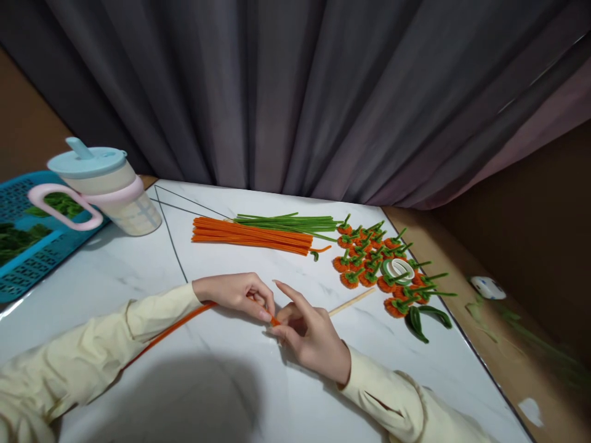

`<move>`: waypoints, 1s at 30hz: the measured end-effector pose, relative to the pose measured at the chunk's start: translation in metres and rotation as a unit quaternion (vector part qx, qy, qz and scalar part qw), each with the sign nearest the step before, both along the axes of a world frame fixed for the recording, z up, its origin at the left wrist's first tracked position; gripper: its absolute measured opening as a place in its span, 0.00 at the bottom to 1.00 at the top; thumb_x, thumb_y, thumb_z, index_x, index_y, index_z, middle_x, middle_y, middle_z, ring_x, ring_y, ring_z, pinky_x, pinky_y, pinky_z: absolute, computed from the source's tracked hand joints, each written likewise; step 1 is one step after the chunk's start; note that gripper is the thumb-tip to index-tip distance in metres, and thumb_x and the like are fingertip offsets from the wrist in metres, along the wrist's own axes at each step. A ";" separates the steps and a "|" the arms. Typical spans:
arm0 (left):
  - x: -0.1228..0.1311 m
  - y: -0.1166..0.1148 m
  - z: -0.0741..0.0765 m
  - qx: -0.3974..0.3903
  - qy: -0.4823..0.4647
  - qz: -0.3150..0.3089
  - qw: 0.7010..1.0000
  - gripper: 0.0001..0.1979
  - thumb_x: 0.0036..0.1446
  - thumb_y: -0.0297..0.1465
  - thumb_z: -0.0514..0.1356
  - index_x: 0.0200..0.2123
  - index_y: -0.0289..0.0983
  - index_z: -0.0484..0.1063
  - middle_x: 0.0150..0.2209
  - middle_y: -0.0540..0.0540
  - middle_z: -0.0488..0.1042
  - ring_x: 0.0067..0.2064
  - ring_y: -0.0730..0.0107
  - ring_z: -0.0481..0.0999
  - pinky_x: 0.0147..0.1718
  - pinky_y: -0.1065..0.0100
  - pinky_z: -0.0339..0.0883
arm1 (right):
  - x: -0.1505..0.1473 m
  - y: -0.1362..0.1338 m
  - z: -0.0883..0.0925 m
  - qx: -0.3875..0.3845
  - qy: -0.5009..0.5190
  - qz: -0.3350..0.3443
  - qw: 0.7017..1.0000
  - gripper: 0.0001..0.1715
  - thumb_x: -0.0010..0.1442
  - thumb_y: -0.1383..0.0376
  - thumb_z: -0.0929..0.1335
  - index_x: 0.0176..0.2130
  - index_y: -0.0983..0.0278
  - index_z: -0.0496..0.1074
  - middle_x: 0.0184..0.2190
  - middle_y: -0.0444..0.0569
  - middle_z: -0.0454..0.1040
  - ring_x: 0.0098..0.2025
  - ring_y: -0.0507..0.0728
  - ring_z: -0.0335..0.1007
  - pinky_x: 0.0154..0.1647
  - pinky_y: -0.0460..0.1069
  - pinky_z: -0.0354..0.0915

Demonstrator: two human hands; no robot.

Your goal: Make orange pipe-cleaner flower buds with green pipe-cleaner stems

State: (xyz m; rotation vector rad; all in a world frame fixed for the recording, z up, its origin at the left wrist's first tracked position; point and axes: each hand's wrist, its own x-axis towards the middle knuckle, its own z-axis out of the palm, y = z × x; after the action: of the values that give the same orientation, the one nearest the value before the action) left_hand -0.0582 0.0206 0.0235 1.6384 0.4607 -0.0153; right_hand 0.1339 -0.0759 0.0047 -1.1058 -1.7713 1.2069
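My left hand is closed in a pinch on an orange pipe cleaner, whose long free length trails back under the left forearm. Close beside it, my right hand pinches the short orange end between thumb and fingers, its index finger raised. A thin wooden stick juts out from behind the right hand; whether the fingers grip it is hidden. Beyond the hands lies a bundle of orange pipe cleaners, with green pipe cleaners behind it.
Several small orange pumpkin shapes with green stems cluster at right, with a white tape roll among them. Dark green leaf-like pieces lie nearby. At left stand a lidded cup and a blue basket. A curtain hangs behind.
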 end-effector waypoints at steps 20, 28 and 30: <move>0.003 -0.015 0.020 -0.292 0.057 0.044 0.954 0.13 0.56 0.37 0.59 0.26 0.35 0.65 0.13 0.57 0.52 0.15 0.80 0.44 0.14 0.73 0.38 | 0.006 0.004 0.019 -0.092 0.103 0.037 0.990 0.32 0.57 0.62 0.66 0.58 0.60 0.52 0.28 0.45 0.73 0.22 0.50 0.68 0.21 0.44 0.66; 0.006 -0.021 0.032 -0.262 0.009 0.030 0.964 0.13 0.59 0.37 0.57 0.27 0.35 0.64 0.14 0.58 0.51 0.17 0.80 0.45 0.16 0.72 0.38 | 0.006 0.009 0.029 -0.263 0.273 0.053 0.924 0.41 0.49 0.62 0.73 0.55 0.60 0.51 0.25 0.43 0.75 0.17 0.52 0.70 0.14 0.45 0.67; 0.006 -0.022 0.035 -0.241 -0.002 0.015 0.970 0.13 0.60 0.38 0.56 0.28 0.35 0.63 0.15 0.58 0.52 0.17 0.80 0.45 0.17 0.72 0.39 | 0.007 0.011 0.030 -0.303 0.304 0.066 0.901 0.40 0.47 0.65 0.73 0.54 0.62 0.53 0.23 0.44 0.76 0.15 0.52 0.68 0.13 0.45 0.66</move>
State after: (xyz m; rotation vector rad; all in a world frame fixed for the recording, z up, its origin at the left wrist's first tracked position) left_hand -0.0524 -0.0014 0.0584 1.1536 0.4386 -0.0947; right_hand 0.1407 -0.0648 0.0349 -0.7865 -1.0173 2.0083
